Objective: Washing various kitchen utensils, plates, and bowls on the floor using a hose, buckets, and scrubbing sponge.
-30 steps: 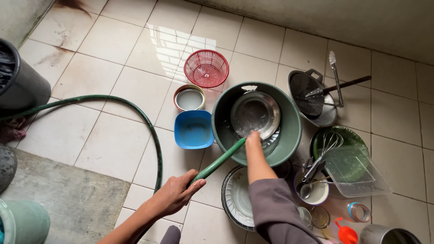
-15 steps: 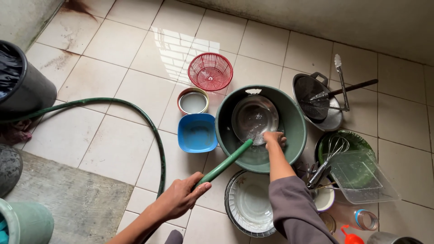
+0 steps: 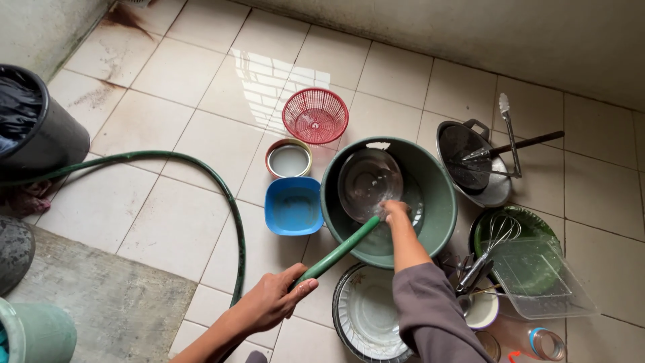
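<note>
The left hand [image 3: 272,302] is closed around the green rubber hose [image 3: 336,252], aiming its end into the big round green plastic basin [image 3: 440,202] on the tiled floor [image 3: 168,215]. The right hand [image 3: 395,210] grips the rim of a tilted round steel plate [image 3: 368,183] inside it. The wet plate could slip and clatter against the basin.

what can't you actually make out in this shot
1. Head view: the right hand fingertips, hidden against the steel plate in the green basin, so its grip is unclear.
2. Utensils beside the whisk: a crowded tangle under the clear container.
3. The bottle: cut off by the bottom edge.
4. The hose source: off the left edge; the left hand holds its end.
</note>
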